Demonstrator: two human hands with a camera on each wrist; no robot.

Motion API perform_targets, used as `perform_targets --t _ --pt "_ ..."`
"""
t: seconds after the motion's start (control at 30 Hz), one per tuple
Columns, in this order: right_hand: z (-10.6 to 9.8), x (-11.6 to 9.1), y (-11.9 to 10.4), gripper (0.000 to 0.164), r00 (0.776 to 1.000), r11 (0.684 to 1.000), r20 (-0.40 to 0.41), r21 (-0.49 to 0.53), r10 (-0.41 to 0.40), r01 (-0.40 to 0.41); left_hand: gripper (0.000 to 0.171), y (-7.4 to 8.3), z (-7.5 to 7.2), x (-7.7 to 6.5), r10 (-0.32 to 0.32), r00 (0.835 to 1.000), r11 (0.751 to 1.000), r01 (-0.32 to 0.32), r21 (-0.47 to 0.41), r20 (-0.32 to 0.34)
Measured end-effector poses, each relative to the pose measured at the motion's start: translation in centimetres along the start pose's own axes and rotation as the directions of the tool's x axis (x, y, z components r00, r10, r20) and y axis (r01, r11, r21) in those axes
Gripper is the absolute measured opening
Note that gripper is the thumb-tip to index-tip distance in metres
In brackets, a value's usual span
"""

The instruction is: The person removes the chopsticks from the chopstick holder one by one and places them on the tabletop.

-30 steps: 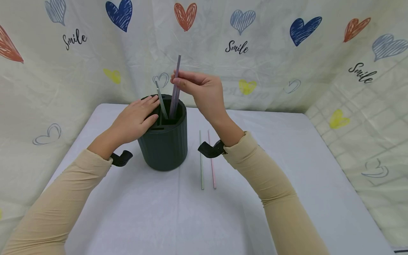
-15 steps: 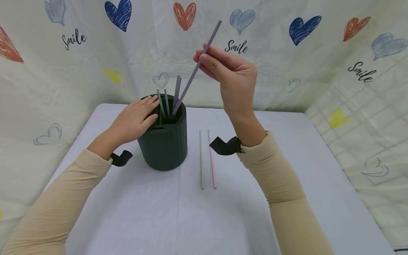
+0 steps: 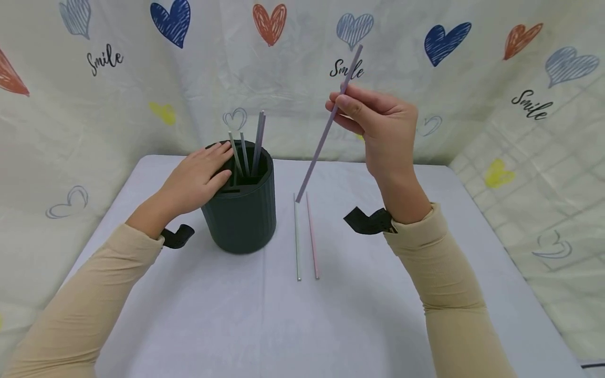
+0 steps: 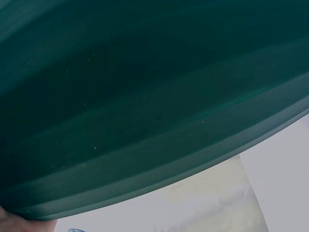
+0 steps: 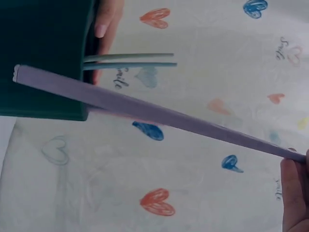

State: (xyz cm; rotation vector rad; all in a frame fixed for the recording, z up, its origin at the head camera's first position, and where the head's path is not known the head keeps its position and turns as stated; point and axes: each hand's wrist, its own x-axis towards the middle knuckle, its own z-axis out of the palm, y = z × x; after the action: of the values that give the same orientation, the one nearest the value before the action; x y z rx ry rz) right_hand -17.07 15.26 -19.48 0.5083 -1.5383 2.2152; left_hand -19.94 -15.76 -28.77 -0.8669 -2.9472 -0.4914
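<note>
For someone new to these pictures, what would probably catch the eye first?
Probably the purple stick, held in the right hand before the heart-printed curtain. Next, the green holder on the table, with sticks inside and the left hand on top. A green stick and a pink stick lie right of it.

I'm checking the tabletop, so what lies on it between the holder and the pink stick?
In the head view, a thin green stick lies between the holder and the pink stick.
</note>
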Motion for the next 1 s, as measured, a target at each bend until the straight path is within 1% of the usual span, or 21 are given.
perform_targets --t 0.07,0.17,0.33,0.43,0.57,0.63,0.7,0.87,0.93,1.0 --pt "-0.9 0.0 0.5 0.023 0.997 0.997 -0.01 -0.004 0.082 -0.082 0.057 0.0 0.0 -0.1 0.0 1.0 1.0 0.0 -0.001 -0.003" --pt "-2.4 0.1 1.5 0.022 0.982 0.981 -0.008 -0.009 0.191 -0.191 0.057 0.0 0.0 -0.1 0.001 1.0 1.0 -0.001 -0.002 -0.008" --pt "-4.9 0.4 3.2 0.012 0.939 0.938 -0.009 -0.048 0.344 -0.344 0.057 0.1 0.0 0.1 0.003 1.0 1.0 -0.003 0.001 -0.007" --pt "-6.1 0.6 4.3 0.009 0.902 0.897 -0.019 -0.097 0.431 -0.43 0.057 0.0 0.1 0.1 0.003 1.0 1.0 -0.003 0.004 -0.007" --pt "-7.6 0.5 6.0 0.01 0.836 0.826 -0.036 -0.135 0.547 -0.546 0.057 -0.1 0.1 0.1 0.002 1.0 1.0 -0.002 0.008 -0.006" --pt "-8.2 0.5 6.9 0.012 0.807 0.795 -0.039 -0.148 0.589 -0.588 0.057 -0.2 0.1 0.1 0.002 1.0 1.0 -0.002 0.009 -0.006" --pt "-8.7 0.4 7.7 0.013 0.782 0.768 -0.041 -0.163 0.622 -0.619 0.057 -0.1 0.1 0.1 0.002 1.0 1.0 -0.001 0.009 -0.007" --pt "-9.8 -0.1 9.6 0.01 0.736 0.715 -0.059 -0.194 0.675 -0.672 0.057 0.0 0.1 0.1 0.002 1.0 1.0 -0.002 0.005 -0.011" --pt "-10.2 -0.2 10.2 0.01 0.714 0.693 -0.057 -0.198 0.698 -0.694 0.057 0.0 0.1 0.0 0.001 1.0 1.0 -0.001 0.006 -0.012" --pt "-10.5 -0.4 11.0 0.009 0.687 0.664 -0.072 -0.202 0.723 -0.72 0.057 0.0 0.1 0.0 0.001 1.0 1.0 -0.001 0.006 -0.013"
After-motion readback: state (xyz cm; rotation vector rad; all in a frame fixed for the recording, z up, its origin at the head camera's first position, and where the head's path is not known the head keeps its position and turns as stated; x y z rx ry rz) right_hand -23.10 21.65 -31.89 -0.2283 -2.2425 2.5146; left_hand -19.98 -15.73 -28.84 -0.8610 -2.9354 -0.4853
